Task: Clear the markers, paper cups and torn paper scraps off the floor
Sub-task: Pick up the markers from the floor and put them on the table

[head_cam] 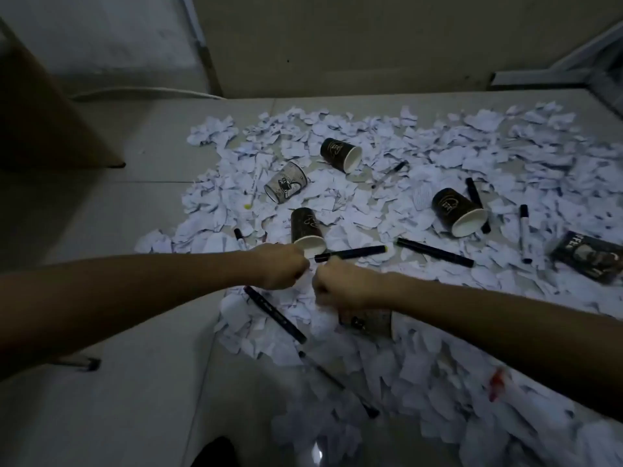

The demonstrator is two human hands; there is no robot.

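Torn white paper scraps (438, 156) cover the floor. Dark paper cups lie on their sides: one (341, 154) at the back, one (458, 210) to the right, one (307, 229) just beyond my hands. A pale cup (286, 186) lies at the left. Black markers are scattered: one with a yellow-green tip (354, 253), another (435, 252), a third (274, 313). My left hand (279, 267) is a closed fist, with nothing visible in it. My right hand (340, 288) curls down onto a pale paper cup (369, 323), which it partly hides.
A cardboard box (50, 129) stands at the left. A flattened dark cup (590, 256) lies at the right edge. White-barrelled pens (523, 232) (253, 187) lie among the scraps. A cable (141, 92) runs along the back wall. Bare floor tiles (101, 416) lie to the left.
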